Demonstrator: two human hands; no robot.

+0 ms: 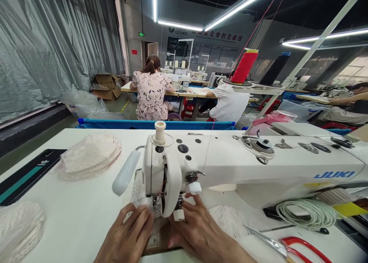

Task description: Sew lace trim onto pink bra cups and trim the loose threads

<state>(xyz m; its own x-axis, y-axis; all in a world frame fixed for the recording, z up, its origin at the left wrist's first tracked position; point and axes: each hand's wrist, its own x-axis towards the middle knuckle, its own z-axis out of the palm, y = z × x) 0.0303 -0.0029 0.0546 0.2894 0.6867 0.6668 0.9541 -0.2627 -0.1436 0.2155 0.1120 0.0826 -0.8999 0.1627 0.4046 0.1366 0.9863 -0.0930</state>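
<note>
A white sewing machine (244, 152) stands before me, with a spool pin on its head and white knobs in front. My left hand (129, 230) is left of the needle area, its fingers pressed together on a piece of white lace fabric (139, 190). The lace runs back past the machine head. To the right of the needle, my right hand (198, 226) lies low on the machine bed with thumb and fingers spread. Some of its fingertips are hidden behind the machine head. White fringed fabric (227, 219) rests just right of that hand.
Stacked lace pieces (90, 156) and another lace pile (20, 230) lie on the left, near a black box (28, 171). Red-handled scissors (281, 247) and a coiled cable (307, 213) lie on the right. Red thread (244, 66) stands above. A person (151, 89) sits ahead.
</note>
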